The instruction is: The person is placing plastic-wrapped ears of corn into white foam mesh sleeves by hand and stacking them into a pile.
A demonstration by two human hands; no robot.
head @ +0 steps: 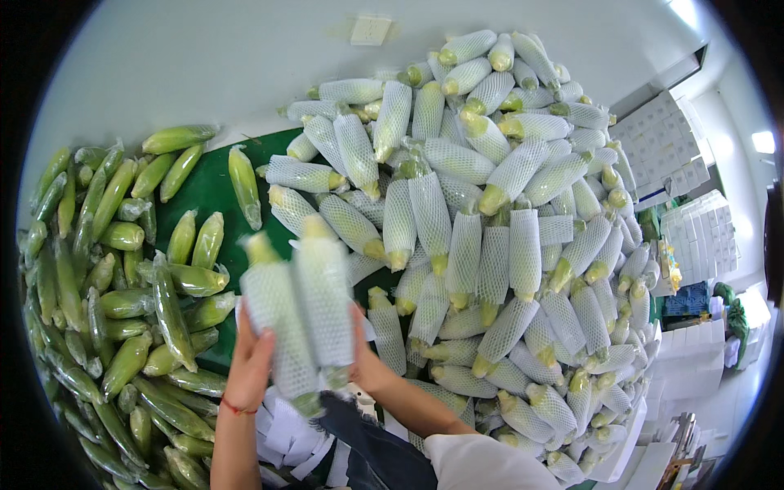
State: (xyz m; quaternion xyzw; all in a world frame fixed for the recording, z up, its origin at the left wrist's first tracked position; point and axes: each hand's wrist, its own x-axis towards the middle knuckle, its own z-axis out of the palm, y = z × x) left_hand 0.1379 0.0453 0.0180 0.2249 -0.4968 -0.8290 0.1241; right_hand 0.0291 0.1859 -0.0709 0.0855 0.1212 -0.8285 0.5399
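Two ears of corn in white foam-net sleeves are held side by side in front of me, slightly blurred. My left hand (252,355) grips the left sleeved ear (278,318), its thumb on the netting and a red cord at the wrist. Around the outer side of the right sleeved ear (324,294) my right hand (360,343) is closed, its fingers partly hidden. Left of my hands lies a pile of green corn ears in clear plastic wrap (174,312). A large heap of net-sleeved corn ears (523,254) rises on the right.
Both piles rest on a green tabletop (208,184) against a pale wall with a socket plate (370,30). Loose white foam sleeves (288,429) lie close to my body. Stacked white boxes (658,144) and a blue crate (686,299) stand at the far right.
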